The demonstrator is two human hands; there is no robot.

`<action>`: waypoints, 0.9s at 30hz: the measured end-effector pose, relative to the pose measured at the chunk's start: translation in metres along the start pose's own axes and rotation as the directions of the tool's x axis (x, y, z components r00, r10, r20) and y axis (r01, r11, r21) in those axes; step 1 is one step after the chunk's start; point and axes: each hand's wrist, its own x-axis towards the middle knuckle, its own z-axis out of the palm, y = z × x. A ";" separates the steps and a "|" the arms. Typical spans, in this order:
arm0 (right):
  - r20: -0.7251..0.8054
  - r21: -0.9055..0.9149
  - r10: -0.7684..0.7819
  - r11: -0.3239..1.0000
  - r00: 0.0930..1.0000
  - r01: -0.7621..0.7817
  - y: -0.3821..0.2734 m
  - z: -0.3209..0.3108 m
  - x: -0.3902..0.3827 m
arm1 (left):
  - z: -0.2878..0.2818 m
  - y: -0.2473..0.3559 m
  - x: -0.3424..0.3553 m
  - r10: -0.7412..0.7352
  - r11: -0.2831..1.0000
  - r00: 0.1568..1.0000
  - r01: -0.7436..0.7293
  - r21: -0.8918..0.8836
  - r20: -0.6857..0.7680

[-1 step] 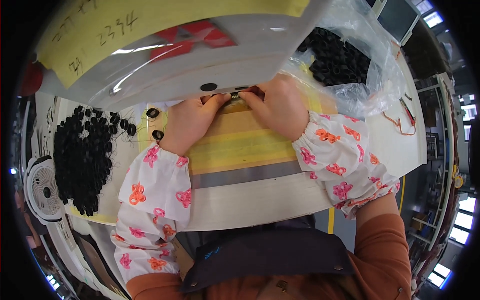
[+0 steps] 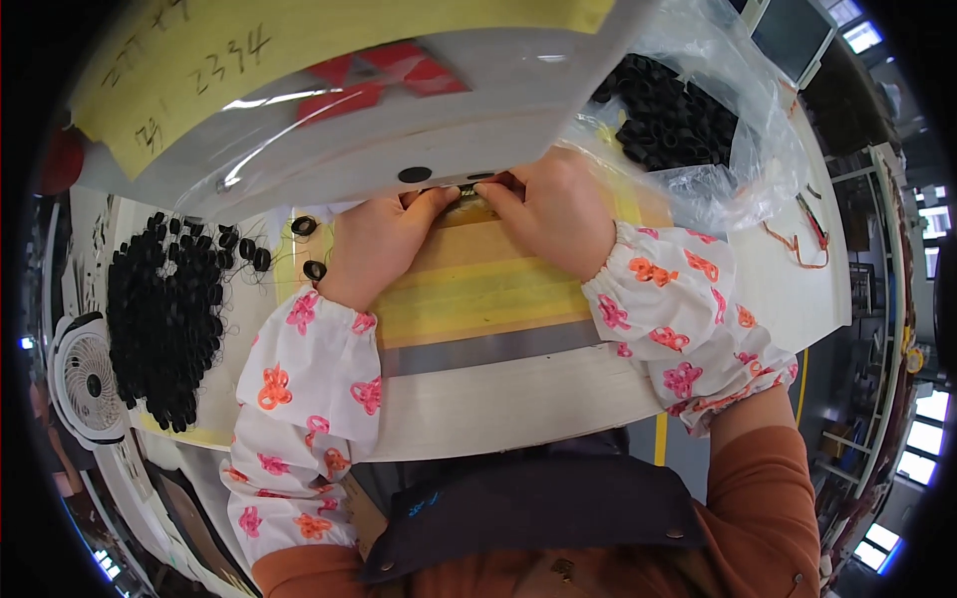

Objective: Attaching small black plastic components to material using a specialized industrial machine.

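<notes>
My left hand [image 2: 377,242] and my right hand [image 2: 560,214] meet below the lower edge of a grey machine housing [image 2: 508,120]. Thumb and fingers of each are pinched together, the two thumb tips a little apart. Between them sits a small dark piece [image 2: 468,190], too small and too hidden to name. Both wrists rest over a work surface covered with yellow and brown tape [image 2: 469,289]. Beside my left wrist lie two small black rings [image 2: 315,269] with thin wire ends.
A heap of black wire-tailed rings [image 2: 164,319] covers the table's left side, by a white fan [image 2: 90,384]. At the back right, a clear plastic bag [image 2: 773,149] holds many black rings [image 2: 678,120]. Tweezers-like tool [image 2: 812,221] and a brown band [image 2: 797,261] lie on the right.
</notes>
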 end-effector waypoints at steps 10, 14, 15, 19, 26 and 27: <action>0.059 -0.072 0.033 0.997 0.998 -0.028 0.000 -0.006 0.002 | 0.003 0.007 0.001 -0.018 0.999 1.000 0.017 -0.031 -0.025; 0.027 -0.132 0.052 0.990 0.998 -0.048 -0.007 0.000 0.003 | 0.001 0.001 0.002 -0.036 0.999 0.998 0.036 -0.012 -0.042; 0.028 -0.132 0.053 0.990 0.998 -0.049 -0.006 0.002 0.003 | 0.000 -0.004 0.002 -0.059 0.998 0.998 0.059 -0.005 -0.013; 0.026 -0.083 0.040 0.996 0.999 -0.038 0.002 0.000 0.002 | 0.002 0.005 0.000 -0.073 0.997 0.997 0.073 0.021 0.005; 0.034 -0.112 0.059 0.992 0.998 -0.055 0.002 0.001 0.003 | 0.004 0.001 0.002 -0.169 0.985 0.985 0.170 -0.005 0.033; 0.032 -0.108 0.060 0.993 0.998 -0.056 0.006 0.001 0.004 | 0.006 0.001 0.003 -0.132 0.989 0.991 0.133 -0.057 0.018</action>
